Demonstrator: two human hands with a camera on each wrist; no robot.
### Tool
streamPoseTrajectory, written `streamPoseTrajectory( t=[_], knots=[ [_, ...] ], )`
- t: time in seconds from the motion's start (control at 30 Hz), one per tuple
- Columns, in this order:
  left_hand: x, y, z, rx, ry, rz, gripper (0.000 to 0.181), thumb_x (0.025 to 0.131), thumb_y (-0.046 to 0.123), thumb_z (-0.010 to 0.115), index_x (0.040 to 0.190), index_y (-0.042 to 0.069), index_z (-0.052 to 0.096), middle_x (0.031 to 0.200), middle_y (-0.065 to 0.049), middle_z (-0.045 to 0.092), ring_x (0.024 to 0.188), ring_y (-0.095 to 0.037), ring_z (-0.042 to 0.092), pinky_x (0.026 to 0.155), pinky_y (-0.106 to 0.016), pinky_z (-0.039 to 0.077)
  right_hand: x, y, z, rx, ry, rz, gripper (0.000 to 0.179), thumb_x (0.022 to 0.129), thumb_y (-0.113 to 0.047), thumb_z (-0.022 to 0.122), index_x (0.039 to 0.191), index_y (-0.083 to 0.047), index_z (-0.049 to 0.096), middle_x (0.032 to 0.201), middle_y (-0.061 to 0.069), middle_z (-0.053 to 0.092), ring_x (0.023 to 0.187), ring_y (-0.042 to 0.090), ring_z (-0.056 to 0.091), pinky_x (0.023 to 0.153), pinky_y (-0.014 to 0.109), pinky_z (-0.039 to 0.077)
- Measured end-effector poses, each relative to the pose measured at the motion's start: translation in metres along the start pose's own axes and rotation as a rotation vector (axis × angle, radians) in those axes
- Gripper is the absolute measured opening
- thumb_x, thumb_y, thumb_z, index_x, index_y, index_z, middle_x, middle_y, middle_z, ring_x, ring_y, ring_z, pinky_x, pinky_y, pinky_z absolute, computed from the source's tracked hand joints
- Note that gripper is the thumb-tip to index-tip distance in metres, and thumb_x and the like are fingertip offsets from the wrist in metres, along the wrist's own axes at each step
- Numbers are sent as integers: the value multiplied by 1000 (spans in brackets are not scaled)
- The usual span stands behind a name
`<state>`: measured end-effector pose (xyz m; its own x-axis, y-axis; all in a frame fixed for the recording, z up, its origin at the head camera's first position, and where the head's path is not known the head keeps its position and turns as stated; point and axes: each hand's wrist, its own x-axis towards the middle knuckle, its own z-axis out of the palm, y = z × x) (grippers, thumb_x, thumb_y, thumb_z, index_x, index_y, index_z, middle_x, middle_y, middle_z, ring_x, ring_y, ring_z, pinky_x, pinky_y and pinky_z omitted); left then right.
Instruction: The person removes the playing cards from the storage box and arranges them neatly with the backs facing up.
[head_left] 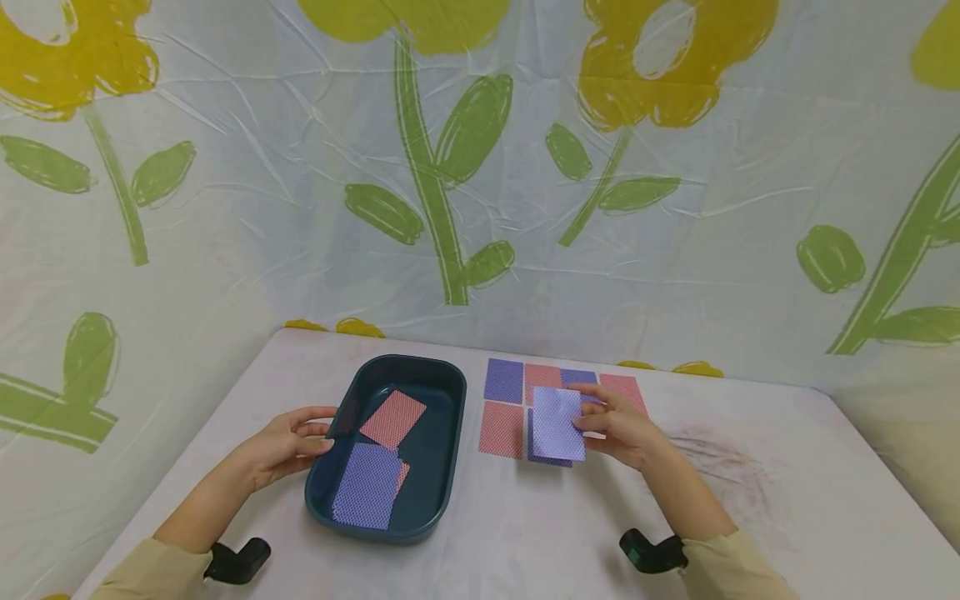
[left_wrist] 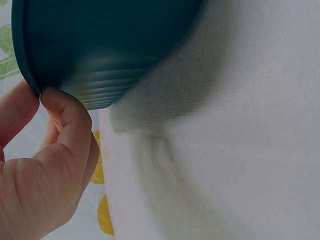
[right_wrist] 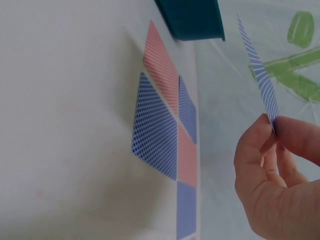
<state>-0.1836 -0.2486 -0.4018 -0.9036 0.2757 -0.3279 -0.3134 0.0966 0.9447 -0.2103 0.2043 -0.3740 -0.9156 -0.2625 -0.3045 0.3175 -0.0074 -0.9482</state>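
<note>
My right hand [head_left: 618, 425] pinches a blue-backed playing card [head_left: 557, 423] by its right edge, raised above the table. In the right wrist view this card [right_wrist: 260, 75] appears nearly edge-on between thumb and fingers. Below it lie rows of red and blue cards, among them a red card [head_left: 501, 429] and a blue card [right_wrist: 155, 127]. My left hand [head_left: 288, 446] grips the left rim of a dark teal tray [head_left: 438, 467]; its thumb and fingers pinch that rim in the left wrist view. Inside the tray are a red card [head_left: 393, 419] and overlapping blue cards [head_left: 366, 487], with another red one partly covered.
The white table [head_left: 525, 542] runs back to a flower-printed cloth wall [head_left: 525, 275]. A greyish smudge [head_left: 731, 467] marks the tabletop right of the cards. Black wrist devices [head_left: 240, 561] sit on both forearms.
</note>
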Motion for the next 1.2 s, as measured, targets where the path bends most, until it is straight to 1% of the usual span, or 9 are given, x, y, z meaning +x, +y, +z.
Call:
streamPoseTrajectory(
  t=[0.07,0.13,0.4,0.5,0.7,0.83,1.0,1.1,1.2],
  knots=[
    [0,0,0,-1,1,-1,66,86,-1,60,141,-7,25,113,-17,49,90,-17,58,79,-28,50,-1,1,-3,7,5,3,61,87,6,54,142,-3,31,86,2,47,97,22,46,81,35,46],
    [-1,0,0,-2,-1,-1,65,86,-2,60,141,-7,24,113,-17,49,90,-17,58,79,-27,50,-2,1,-7,13,9,8,59,86,6,55,140,-7,36,86,2,48,97,21,46,81,35,46],
    [-1,0,0,-1,-2,3,65,86,-2,60,141,-8,24,116,-19,49,90,-17,59,79,-28,50,-5,6,-21,-4,30,16,48,87,4,56,129,-18,52,93,6,42,90,19,46,76,29,45],
    [-1,0,0,-3,-3,5,65,86,-2,60,141,-8,25,115,-19,49,90,-17,59,79,-28,50,-5,10,-28,5,28,21,46,87,3,56,125,-22,56,97,7,41,91,18,47,78,28,47],
    [-2,1,0,-12,-11,11,64,86,-4,59,140,-8,25,113,-19,49,89,-17,59,78,-27,50,-5,17,-39,-15,23,10,51,86,6,56,130,-19,52,91,5,45,86,16,50,76,28,48],
    [-2,1,1,-16,-12,13,64,86,-4,58,140,-9,25,113,-19,50,89,-17,59,78,-27,51,-4,21,-44,-40,50,8,49,85,6,58,126,-20,53,88,4,45,82,14,50,72,28,46],
    [-3,2,1,-13,-8,10,64,86,-4,58,140,-9,25,113,-19,49,90,-17,59,78,-27,51,-3,28,-47,-130,117,14,51,84,6,59,131,-9,46,90,6,45,80,16,50,69,29,47],
    [-3,2,1,-15,-6,9,64,86,-4,58,140,-8,25,112,-19,50,90,-18,59,78,-27,51,-1,34,-49,-194,171,16,56,82,8,60,133,1,39,86,6,47,76,15,50,66,28,48],
    [-3,3,1,-20,-8,8,64,86,-3,59,140,-8,25,111,-17,50,89,-17,59,78,-27,51,2,39,-51,-263,228,0,59,79,12,59,132,6,37,80,5,46,71,14,50,61,28,49]
  ],
)
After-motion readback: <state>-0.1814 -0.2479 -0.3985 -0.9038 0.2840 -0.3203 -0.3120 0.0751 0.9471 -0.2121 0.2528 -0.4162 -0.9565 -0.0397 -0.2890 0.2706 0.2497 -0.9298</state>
